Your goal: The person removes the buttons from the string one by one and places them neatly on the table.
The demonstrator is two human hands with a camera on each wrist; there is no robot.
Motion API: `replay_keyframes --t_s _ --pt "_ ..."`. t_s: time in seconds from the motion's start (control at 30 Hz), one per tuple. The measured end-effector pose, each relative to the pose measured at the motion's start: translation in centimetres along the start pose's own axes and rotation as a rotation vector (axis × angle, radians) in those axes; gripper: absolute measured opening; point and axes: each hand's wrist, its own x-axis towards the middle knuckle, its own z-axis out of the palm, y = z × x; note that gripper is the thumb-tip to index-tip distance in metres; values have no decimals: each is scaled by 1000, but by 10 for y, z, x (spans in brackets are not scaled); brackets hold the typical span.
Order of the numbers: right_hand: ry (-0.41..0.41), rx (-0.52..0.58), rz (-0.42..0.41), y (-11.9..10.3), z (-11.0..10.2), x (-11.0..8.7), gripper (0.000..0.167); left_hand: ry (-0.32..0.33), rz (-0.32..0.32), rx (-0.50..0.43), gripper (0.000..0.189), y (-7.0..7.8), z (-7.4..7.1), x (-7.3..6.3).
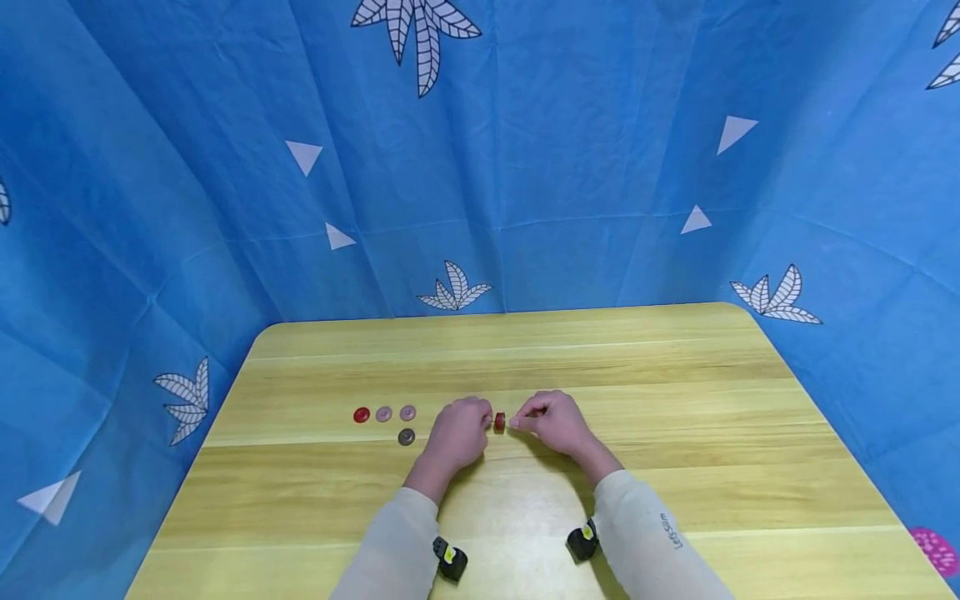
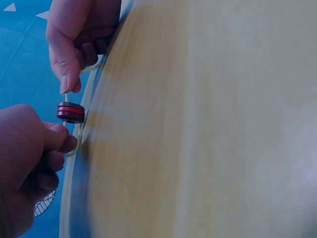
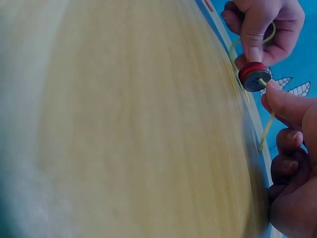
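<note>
A short stack of red and dark buttons point(image 1: 499, 422) is threaded on a thin yellow cord point(image 3: 268, 130) between the two hands. On the left side of the stack, my left hand point(image 1: 457, 429) pinches the cord between thumb and forefinger. From the other side my right hand point(image 1: 555, 422) pinches the cord close to the dark end button point(image 3: 254, 80). Both thumb tips lie right beside the stack in the wrist views. Loose cord loops past the curled fingers of each hand.
Left of the hands, a red button point(image 1: 362, 414), two pinkish buttons point(image 1: 384, 413) and a dark brown button point(image 1: 407, 436) lie flat on the wooden table point(image 1: 675, 500). A blue patterned curtain point(image 1: 585, 167) hangs behind and on both sides.
</note>
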Motion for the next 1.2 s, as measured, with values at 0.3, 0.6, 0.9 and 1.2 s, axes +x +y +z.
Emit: replay_keyframes --t_s 0.3,0.6,0.9,1.2 --pt "11 -10 6 2 1 0 11 -49 -61 -226 11 0 2 -3" --pt "-5 22 -1 3 1 0 11 -74 -110 -278 26 -1 2 -4" --pt "-10 28 -16 0 0 -1 11 -31 -168 -339 44 -2 8 -5" --pt "-21 59 -17 2 -1 -1 10 -14 -135 -494 34 0 9 -8"
